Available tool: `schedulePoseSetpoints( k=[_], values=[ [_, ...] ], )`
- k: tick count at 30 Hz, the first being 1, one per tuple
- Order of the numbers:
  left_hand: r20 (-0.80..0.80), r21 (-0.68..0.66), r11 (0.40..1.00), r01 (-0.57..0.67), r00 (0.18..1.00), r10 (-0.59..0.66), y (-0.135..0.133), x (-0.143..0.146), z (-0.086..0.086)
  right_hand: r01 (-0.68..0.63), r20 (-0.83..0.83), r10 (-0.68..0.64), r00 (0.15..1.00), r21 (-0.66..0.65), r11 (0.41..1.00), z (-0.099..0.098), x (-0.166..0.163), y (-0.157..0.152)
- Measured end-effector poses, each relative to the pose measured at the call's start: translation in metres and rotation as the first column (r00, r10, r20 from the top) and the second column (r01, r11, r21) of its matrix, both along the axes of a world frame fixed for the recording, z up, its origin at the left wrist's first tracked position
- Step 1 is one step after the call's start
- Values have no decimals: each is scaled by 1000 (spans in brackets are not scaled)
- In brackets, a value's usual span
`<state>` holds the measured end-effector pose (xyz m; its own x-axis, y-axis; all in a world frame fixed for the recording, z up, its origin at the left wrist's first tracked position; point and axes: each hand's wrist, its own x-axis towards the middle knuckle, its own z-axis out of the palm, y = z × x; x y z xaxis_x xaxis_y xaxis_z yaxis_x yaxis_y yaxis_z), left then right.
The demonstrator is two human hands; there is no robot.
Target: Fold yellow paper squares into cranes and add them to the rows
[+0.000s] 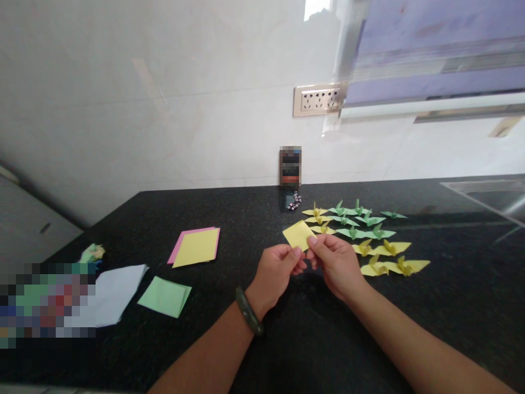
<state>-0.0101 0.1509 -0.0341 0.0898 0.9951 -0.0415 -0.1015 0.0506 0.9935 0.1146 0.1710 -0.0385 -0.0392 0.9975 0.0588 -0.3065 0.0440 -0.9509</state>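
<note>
A small folded square of yellow paper (298,234) is pinched between both hands above the dark counter. My left hand (281,269) grips its lower left edge with thumb and fingers; a dark green bangle (248,312) circles that wrist. My right hand (335,260) holds the lower right corner, thumb on top. Just beyond and to the right stand rows of folded paper cranes, among them a green crane (357,208) and a yellow crane (406,266). My right hand partly hides the nearest ones.
On the left lie yellow sheets (197,247) over pink paper (176,249), a folded green sheet (164,296) and white paper (112,293). Against the wall stands a phone-like object, blurred out (290,167), with a beaded strap (294,202). A sink edge (476,200) is at the far right.
</note>
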Motion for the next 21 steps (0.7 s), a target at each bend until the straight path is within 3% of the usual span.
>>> schedulePoseSetpoints(
  k=[13, 18, 21],
  values=[
    [-21, 77, 997, -12, 1000, 14, 0, 1, 0, -29, 47, 28, 998, 25, 999, -3, 0, -1],
    [-91, 106, 987, -120, 987, 130, 1, 0, -4, -51, 69, 49, 996, 26, 998, -4, -1, -4],
    [-111, 133, 984, -122, 984, 137, 1, -3, -6, -88, 85, 84, 993, 42, 995, -4, 0, -3]
  ],
)
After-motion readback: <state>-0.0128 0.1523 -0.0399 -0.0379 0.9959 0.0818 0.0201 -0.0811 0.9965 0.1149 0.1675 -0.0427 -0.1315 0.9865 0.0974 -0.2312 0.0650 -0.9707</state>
